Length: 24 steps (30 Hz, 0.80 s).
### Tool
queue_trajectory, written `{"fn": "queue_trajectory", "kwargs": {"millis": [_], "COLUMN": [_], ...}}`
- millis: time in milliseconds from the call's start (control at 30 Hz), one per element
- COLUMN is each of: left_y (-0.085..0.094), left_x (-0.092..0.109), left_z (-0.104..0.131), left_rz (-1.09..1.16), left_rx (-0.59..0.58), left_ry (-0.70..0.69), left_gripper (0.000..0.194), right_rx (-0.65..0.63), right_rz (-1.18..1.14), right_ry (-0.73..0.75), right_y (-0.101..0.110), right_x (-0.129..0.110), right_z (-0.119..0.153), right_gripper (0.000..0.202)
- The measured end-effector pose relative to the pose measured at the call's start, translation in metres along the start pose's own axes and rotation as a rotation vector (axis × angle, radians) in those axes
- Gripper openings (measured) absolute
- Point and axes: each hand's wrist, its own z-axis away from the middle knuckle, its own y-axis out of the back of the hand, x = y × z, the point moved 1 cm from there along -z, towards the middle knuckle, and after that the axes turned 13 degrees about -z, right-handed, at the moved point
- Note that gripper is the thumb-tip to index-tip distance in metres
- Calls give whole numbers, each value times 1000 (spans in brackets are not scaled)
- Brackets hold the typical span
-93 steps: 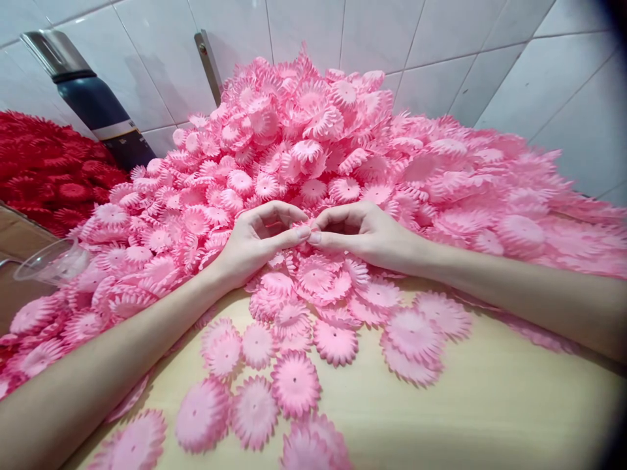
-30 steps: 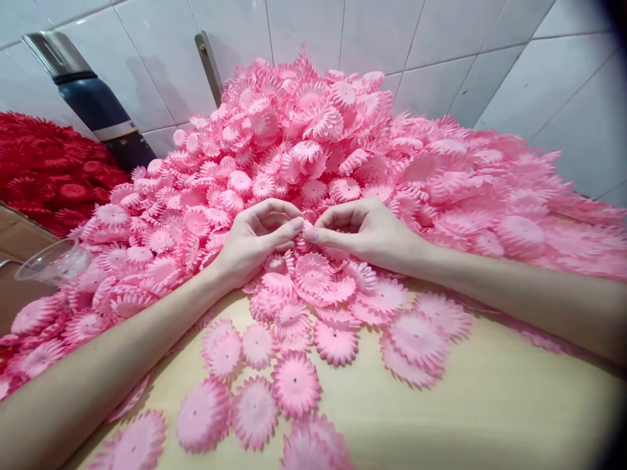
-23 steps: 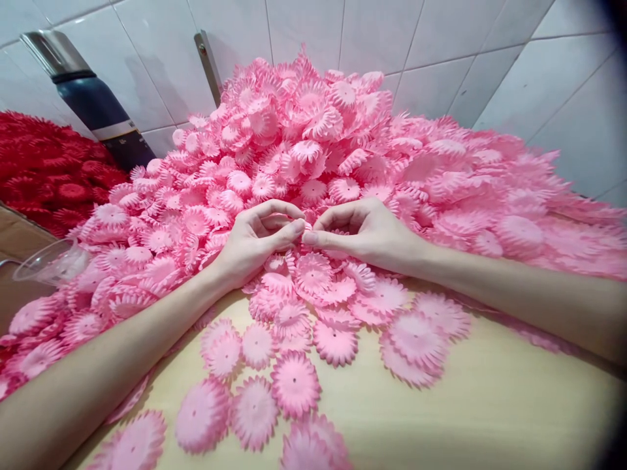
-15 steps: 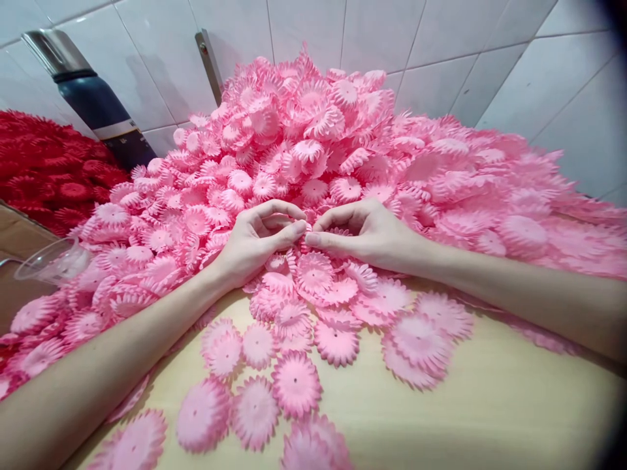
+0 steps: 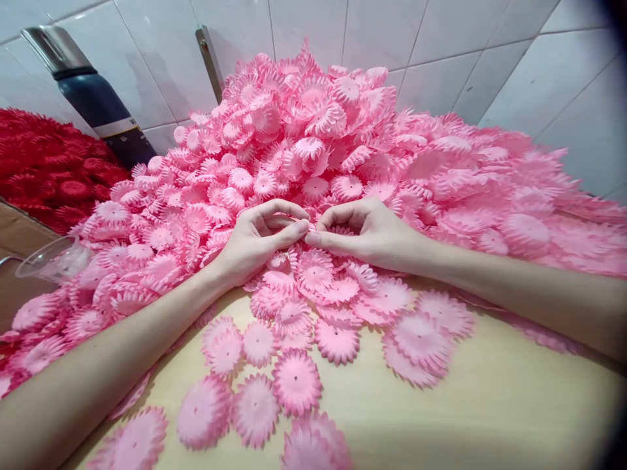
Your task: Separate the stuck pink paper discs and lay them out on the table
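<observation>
- Both hands worked close together at the near foot of the pink mound [image 5: 318, 143], above the wooden tabletop [image 5: 470, 405].
- Change noted: the left thumb tip sat slightly closer to the right thumb than about a second earlier, narrowing the opening between them.
- Left hand [image 5: 249, 241]: thumb and forefinger were brought almost together, the other fingers curled behind. Any piece in the pinch was too hidden to confirm.
- Right hand [image 5: 385, 238]: thumb and forefinger formed a narrow loop, tips nearly meeting. A trace of pink showed between the hands; which one gripped it, I could not tell.
- Judgement: a fine adjustment at the fingertips, with no visible release.
- Scalloped pink discs [image 5: 296, 382] lay loose on the near side of the tabletop, some overlapping; their layout was unchanged. The mound spread left and right behind the hands.
- To the far left stood a dark blue bottle [image 5: 95, 104] with a metallic cap, beside a red heap [image 5: 49, 166]. A clear plastic cup [image 5: 59, 261] lay nearer, at the mound's left edge.
</observation>
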Motion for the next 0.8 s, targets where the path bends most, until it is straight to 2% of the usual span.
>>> {"fn": "queue_trajectory", "kwargs": {"millis": [667,800], "left_y": [1,1], "left_x": [-2,-2], "left_z": [-1,-2], "left_rz": [11,19], "left_rx": [4,22], "left_ry": [-3,-5], "left_gripper": [21,21], "right_rx": [-17,-18], "right_rz": [-86,-145], "right_ry": [-65,-71], "right_y": [2,1], "right_x": [0,1], "right_z": [-1,-2], "right_gripper": [24,19]}}
